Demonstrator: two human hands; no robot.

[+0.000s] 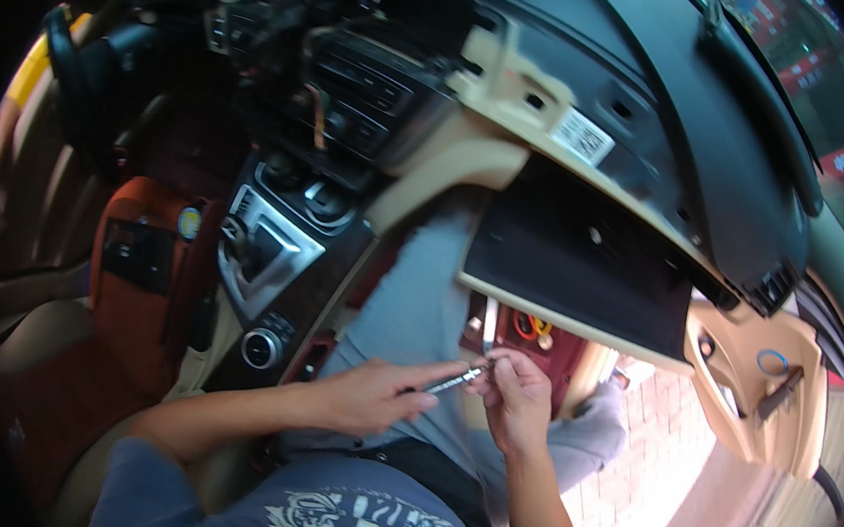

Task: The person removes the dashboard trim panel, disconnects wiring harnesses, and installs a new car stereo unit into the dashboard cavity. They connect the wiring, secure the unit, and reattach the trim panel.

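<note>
My left hand point(386, 393) grips a slim dark tool point(450, 380) with a silver tip, held slanting up to the right above my lap. My right hand point(516, 397) has its thumb and fingers pinched at the tool's upper end, where any small piece between them is too small to make out. Just beyond my hands, a red floor area point(549, 360) holds small colored items point(537, 326) below a hanging dark panel point(578, 262) with a beige edge.
Around me are a center console point(273, 250), a partly dismantled dashboard point(639, 82) with exposed wiring point(317, 114), a steering wheel point(58, 61), an orange-brown seat point(128, 298), and an open doorway at right with a loose beige trim piece point(760, 414) and brick paving point(658, 435) outside.
</note>
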